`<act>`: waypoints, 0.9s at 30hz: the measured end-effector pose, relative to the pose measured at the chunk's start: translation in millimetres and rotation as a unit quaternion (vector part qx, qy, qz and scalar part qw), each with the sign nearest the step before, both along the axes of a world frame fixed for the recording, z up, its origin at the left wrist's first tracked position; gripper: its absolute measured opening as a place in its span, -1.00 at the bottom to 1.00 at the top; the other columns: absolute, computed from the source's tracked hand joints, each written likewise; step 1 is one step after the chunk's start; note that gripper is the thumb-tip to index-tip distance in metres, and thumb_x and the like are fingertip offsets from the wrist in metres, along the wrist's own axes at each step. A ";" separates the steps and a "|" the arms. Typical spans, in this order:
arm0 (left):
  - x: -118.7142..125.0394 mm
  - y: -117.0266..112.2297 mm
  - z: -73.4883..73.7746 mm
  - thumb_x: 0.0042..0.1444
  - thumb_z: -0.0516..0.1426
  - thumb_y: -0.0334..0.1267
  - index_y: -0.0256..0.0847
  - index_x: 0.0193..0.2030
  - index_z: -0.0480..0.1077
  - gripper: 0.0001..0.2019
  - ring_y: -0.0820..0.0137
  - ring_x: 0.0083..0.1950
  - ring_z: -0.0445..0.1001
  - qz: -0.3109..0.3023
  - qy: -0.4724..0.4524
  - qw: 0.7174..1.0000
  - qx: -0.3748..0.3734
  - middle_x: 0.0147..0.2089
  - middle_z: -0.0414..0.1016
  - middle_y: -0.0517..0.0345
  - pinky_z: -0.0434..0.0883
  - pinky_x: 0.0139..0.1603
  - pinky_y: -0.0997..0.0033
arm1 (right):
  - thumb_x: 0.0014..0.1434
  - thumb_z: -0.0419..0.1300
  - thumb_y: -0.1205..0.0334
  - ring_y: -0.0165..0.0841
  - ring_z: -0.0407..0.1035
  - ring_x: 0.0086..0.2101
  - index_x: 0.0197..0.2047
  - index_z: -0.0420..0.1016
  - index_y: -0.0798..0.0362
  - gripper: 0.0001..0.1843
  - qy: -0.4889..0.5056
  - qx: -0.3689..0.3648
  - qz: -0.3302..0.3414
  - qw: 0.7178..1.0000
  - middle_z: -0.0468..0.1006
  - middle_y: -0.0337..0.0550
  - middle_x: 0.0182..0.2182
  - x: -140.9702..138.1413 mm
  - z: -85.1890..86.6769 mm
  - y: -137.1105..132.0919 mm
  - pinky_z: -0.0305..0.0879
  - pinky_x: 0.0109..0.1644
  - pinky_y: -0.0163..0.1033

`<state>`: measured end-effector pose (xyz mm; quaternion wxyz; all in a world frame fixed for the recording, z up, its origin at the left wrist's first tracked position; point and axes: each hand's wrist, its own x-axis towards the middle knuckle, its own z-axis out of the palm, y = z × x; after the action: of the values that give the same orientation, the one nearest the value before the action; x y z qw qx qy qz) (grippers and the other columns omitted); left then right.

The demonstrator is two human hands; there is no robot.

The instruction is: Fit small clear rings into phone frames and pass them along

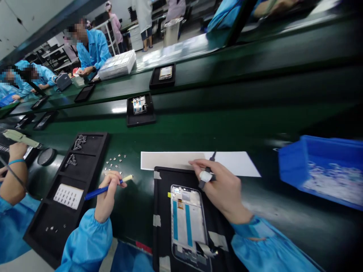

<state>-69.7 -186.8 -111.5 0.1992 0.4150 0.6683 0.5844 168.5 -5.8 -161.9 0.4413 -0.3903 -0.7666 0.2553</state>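
Note:
My left hand (106,194) is closed around a blue pen-like tool (98,192) with a pale yellow tip, just below small loose metal parts (115,160) on the bench. My right hand (224,190) grips black tweezers (213,155) wrapped with white tape, above the upper right of a black tray (162,230). In that tray lies an opened phone housing (181,219) with two blue strips and a loose flex cable at its lower right. Behind the tray a white paper strip (244,164) lies flat, partly hidden by my right hand.
At left stands a black compartment tray (93,155) with small dark parts and a white sheet of pieces (69,195). A blue bin (292,162) of small pieces is at right. Trays with phone parts (141,119) sit farther back. A co-worker's arm (17,173) is at far left.

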 end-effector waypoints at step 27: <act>78.9 40.8 7.8 0.27 0.13 -0.28 -0.18 -0.28 0.43 -0.90 0.37 -0.16 0.56 -0.121 0.137 0.983 0.024 -0.16 0.52 0.05 0.55 -0.12 0.38 | 0.14 0.24 0.20 -0.28 0.51 -0.34 -0.13 0.33 -0.01 -0.76 0.243 -0.266 0.095 0.928 0.57 -0.15 -0.36 -10.8 22.3 -56.7 0.48 -0.20 -0.18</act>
<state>9.3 -146.0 -103.8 0.1644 0.5736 0.6199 0.5096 157.7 -62.5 -139.6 0.4678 -0.3449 -0.5735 0.5773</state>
